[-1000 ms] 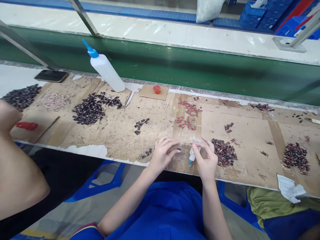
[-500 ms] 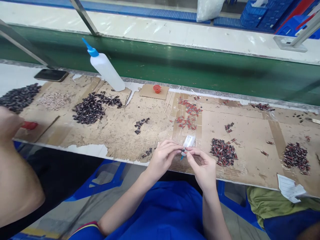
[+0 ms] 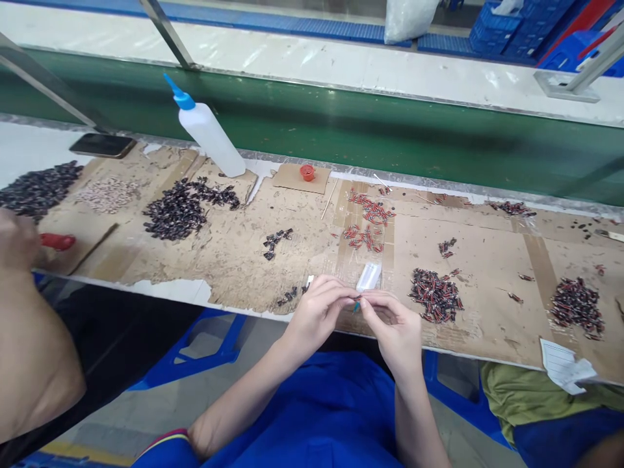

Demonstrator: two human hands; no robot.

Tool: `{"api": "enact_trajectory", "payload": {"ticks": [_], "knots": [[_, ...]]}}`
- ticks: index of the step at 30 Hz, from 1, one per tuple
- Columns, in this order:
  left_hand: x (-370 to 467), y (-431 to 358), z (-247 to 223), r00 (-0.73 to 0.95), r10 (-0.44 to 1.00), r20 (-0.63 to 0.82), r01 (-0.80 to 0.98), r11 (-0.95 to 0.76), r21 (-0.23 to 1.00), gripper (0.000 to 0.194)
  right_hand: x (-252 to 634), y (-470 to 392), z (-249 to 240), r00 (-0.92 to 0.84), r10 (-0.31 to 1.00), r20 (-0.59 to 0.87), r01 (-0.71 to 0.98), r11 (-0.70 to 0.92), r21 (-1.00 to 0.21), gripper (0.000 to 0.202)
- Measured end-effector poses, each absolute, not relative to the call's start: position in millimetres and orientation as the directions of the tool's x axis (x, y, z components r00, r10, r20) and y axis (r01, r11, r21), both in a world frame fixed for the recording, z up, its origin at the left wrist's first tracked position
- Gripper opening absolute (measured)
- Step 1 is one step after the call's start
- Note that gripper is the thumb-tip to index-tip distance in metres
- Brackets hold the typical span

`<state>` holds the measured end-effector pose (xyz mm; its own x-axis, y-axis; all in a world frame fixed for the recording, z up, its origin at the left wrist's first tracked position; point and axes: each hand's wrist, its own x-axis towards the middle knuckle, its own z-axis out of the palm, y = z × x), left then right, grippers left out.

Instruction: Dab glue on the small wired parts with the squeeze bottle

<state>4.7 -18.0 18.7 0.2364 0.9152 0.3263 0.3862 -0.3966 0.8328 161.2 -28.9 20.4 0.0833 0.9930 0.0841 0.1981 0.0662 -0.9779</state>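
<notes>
My left hand [image 3: 319, 309] and my right hand [image 3: 394, 318] meet fingertip to fingertip over the front edge of the cardboard-covered table. Both are pinched on a small dark part, mostly hidden by the fingers. Just behind the fingertips lies a small clear bottle [image 3: 369, 276] with a blue-green tip pointing toward me. A few black parts [image 3: 287, 296] rest left of my left hand. Beyond the hands are red parts [image 3: 363, 238], and to the right of my right hand sits a pile of black-and-red parts [image 3: 436, 296].
A white squeeze bottle [image 3: 212, 138], a red cap [image 3: 307, 172] on cardboard and a phone [image 3: 103, 145] stand or lie farther back. Black parts [image 3: 175, 211] are heaped at left. Another person's arm [image 3: 34, 351] reaches in from the left, near a red object [image 3: 57, 242].
My fingertips have closed together, and the small part between them is now more hidden. A white item shows beside my left hand. The other person's hand at left has shifted slightly.
</notes>
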Motion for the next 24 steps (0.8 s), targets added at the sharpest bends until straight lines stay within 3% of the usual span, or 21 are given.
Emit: {"api": "enact_trajectory", "payload": {"ticks": [7,14,24], "knots": [[7,-21,21,0.203,0.960,0.194,0.354,-0.257,0.899,0.013,163,-28,21,0.054,0.983,0.174,0.266,0.154,-0.952,0.008],[14,-26,25,0.193,0.970,0.146,0.358,-0.208,0.910,0.011,168,-29,18,-0.009,0.995,0.100,0.194,0.100,-0.976,0.009],[21,-31,26,0.177,0.970,0.164,0.386,-0.221,0.896,0.012,169,-36,9,0.035,0.999,0.036,0.139,0.030,-0.990,0.011]]}}
